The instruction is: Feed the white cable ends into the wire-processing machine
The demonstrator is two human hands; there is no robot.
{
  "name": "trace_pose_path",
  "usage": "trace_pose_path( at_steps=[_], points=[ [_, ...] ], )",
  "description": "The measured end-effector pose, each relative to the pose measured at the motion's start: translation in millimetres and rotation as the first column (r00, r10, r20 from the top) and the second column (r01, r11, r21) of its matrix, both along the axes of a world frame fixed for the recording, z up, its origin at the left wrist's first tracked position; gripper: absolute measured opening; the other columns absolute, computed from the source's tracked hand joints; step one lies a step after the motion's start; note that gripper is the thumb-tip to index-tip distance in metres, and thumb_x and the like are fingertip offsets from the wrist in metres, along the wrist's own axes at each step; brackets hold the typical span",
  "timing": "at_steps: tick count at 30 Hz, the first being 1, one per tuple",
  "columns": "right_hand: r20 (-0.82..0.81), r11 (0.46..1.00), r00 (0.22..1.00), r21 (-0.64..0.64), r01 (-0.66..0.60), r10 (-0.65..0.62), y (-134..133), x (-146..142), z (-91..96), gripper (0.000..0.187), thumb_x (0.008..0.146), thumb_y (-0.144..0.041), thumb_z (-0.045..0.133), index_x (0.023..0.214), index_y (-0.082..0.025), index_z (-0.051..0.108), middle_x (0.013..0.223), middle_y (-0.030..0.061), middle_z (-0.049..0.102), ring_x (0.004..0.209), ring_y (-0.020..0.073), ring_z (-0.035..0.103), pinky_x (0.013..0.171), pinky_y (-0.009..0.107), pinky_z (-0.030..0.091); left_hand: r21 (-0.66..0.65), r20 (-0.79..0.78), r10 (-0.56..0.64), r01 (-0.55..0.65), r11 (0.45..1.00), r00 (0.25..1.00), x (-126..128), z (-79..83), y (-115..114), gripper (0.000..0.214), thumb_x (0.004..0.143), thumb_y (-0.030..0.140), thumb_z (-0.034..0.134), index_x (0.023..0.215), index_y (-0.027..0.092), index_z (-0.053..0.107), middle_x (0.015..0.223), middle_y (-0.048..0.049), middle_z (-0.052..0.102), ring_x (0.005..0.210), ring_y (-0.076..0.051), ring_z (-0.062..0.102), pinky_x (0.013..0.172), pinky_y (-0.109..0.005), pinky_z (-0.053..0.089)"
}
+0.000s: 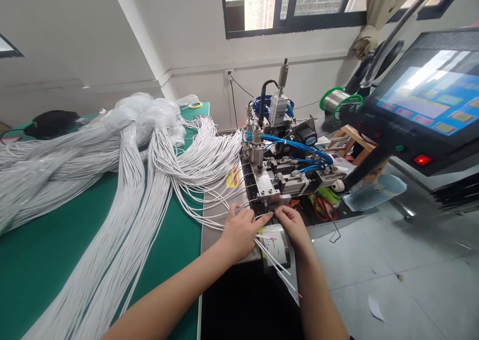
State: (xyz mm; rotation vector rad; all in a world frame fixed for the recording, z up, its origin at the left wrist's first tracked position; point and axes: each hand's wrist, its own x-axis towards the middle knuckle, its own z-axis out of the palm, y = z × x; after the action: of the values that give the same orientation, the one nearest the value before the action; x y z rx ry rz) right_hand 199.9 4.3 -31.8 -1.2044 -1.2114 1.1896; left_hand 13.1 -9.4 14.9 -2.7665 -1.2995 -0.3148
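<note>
My left hand (241, 232) is closed around a few white cables (277, 263), its thumb and index finger stretched towards the machine front. Stripped pinkish ends of these cables stick out below the palm, over a rounded pale part (276, 246). My right hand (295, 226) pinches thumb and fingertips together close to the left fingertips; what lies in the pinch is too small to make out. Both hands are just under the metal block (267, 184) of a bench machine with blue air tubes (299, 145). More white cables (209, 155) fan from the left to the machine's edge.
Long bundles of white cable (129, 190), partly wrapped in plastic, cover the green table (175, 260). Right of the machine are red-handled scissors (325, 208), a wire spool with green rims (339, 102) and a touchscreen panel (434, 100) overhanging from the right.
</note>
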Motion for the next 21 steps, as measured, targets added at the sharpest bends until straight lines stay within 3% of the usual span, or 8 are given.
trace_pose_path(
  at_steps=[7, 11, 17, 21],
  points=[
    [-0.121, 0.998, 0.992, -0.063, -0.027, 0.019, 2.4, -1.6, -5.4, 0.033, 0.074, -0.043, 0.060, 0.058, -0.020, 0.045, 0.053, -0.0062, 0.034, 0.050, 0.0097, 0.029, 0.048, 0.023, 0.025, 0.004, -0.055, 0.023, -0.023, 1.000, 0.998, 5.5, 5.1, 0.4, 0.065, 0.075, 0.010, 0.049, 0.134, 0.036, 0.042, 0.085, -0.0042, 0.057, 0.082, -0.021, 0.052, 0.095, -0.047, 0.026],
    [-0.144, 0.997, 0.989, -0.069, -0.022, 0.012, -2.0, -2.3, -9.2, 0.034, 0.077, -0.046, 0.061, 0.061, -0.020, 0.046, 0.055, -0.0059, 0.037, 0.051, 0.0101, 0.032, 0.049, 0.023, 0.027, 0.014, 0.003, 0.014, -0.014, 1.000, 1.000, 3.4, 3.2, 1.1, 0.061, 0.076, 0.013, 0.051, 0.132, 0.036, 0.045, 0.088, -0.0044, 0.058, 0.087, -0.022, 0.052, 0.093, -0.047, 0.027],
    [0.024, 0.997, 0.997, -0.001, 0.079, -0.079, -18.5, 9.8, -7.3, 0.035, 0.080, -0.049, 0.059, 0.064, -0.018, 0.052, 0.060, -0.0031, 0.045, 0.057, 0.0123, 0.040, 0.055, 0.024, 0.033, 0.191, 0.216, -0.024, -0.018, 0.981, 0.976, -6.2, -8.1, -1.9, 0.037, 0.081, 0.015, 0.050, 0.115, 0.024, 0.062, 0.098, -0.0064, 0.062, 0.097, -0.023, 0.053, 0.095, -0.046, 0.025],
    [0.133, 0.980, 0.971, 0.034, 0.197, -0.200, -31.7, 23.8, 0.4, 0.036, 0.081, -0.050, 0.058, 0.066, -0.018, 0.056, 0.059, -0.0026, 0.047, 0.057, 0.0124, 0.041, 0.055, 0.024, 0.032, 0.285, 0.255, -0.069, -0.007, 0.958, 0.965, -8.7, -13.8, -2.2, 0.033, 0.079, 0.012, 0.050, 0.107, 0.019, 0.065, 0.098, -0.0063, 0.065, 0.100, -0.023, 0.054, 0.097, -0.047, 0.024]
  ],
)
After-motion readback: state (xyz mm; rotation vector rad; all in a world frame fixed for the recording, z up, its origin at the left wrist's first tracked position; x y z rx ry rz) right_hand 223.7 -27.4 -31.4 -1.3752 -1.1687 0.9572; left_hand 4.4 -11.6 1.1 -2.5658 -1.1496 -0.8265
